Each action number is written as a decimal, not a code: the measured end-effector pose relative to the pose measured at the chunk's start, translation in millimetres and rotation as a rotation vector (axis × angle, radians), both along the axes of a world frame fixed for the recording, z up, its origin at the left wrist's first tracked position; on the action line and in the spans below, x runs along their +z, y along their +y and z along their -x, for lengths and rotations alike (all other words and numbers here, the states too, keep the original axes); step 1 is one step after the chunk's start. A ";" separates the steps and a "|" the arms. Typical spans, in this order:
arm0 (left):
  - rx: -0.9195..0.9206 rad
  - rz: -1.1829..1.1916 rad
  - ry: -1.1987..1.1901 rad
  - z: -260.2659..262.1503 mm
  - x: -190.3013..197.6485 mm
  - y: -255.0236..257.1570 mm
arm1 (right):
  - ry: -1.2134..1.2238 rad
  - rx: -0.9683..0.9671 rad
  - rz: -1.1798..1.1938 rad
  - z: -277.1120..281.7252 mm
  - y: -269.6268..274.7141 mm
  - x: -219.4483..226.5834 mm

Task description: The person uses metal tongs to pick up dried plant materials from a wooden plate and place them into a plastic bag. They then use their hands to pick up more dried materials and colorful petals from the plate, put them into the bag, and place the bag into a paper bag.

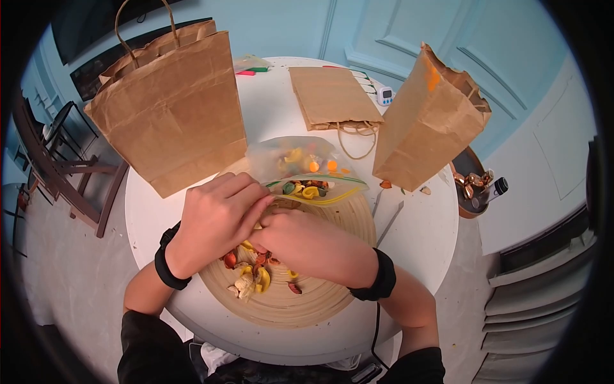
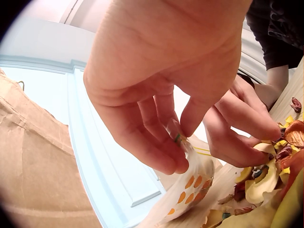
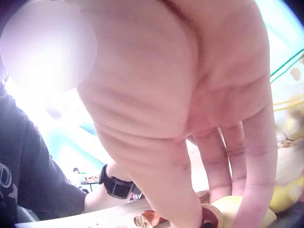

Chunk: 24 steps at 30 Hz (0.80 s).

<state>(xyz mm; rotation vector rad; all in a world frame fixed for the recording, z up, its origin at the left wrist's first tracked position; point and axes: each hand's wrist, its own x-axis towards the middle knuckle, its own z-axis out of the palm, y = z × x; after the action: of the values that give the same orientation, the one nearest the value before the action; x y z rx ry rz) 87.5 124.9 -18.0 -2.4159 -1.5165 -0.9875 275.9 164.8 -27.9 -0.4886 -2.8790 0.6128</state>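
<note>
A clear zip bag (image 1: 297, 157) with orange dots holds dried petals and lies on the round wooden mat (image 1: 320, 301). My left hand (image 1: 220, 217) pinches the bag's edge between thumb and fingers, as the left wrist view shows. My right hand (image 1: 300, 240) is down in the dried petals (image 1: 259, 278) on the mat, beside the left hand. In the right wrist view its fingertips touch a yellow piece (image 3: 230, 209) and a reddish curled piece (image 3: 211, 216); the left wrist view shows the thumb and fingers around pieces of the pile.
A tall paper bag (image 1: 173, 115) stands at the left, another (image 1: 428, 121) at the right. A flat paper bag (image 1: 332, 96) lies at the back near a small white timer (image 1: 384, 96). Metal tongs (image 1: 390, 223) lie right of the mat; a dark tray (image 1: 470, 201) is beyond the table's right edge.
</note>
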 end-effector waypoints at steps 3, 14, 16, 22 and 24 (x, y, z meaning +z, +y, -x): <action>0.002 0.004 0.001 0.0 0.9 -0.5 | 0.013 -0.003 -0.004 -2.2 3.3 7.9; -0.007 -0.023 0.015 0.3 1.4 0.0 | 0.010 -0.017 0.118 -13.7 14.1 31.9; -0.022 -0.066 0.017 0.7 -1.2 1.5 | 0.000 -0.026 0.116 -15.8 16.5 35.9; -0.021 -0.068 0.020 0.1 -2.7 2.1 | -0.050 -0.049 0.101 -18.8 19.8 42.4; -0.021 -0.066 0.023 0.4 -2.5 2.2 | -0.006 -0.046 0.100 -22.5 22.0 46.2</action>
<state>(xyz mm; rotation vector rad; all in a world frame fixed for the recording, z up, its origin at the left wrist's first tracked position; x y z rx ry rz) 87.1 127.1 -20.5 -2.3941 -1.4309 -0.9942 298.5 186.8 18.3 -0.5704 -2.8440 0.7520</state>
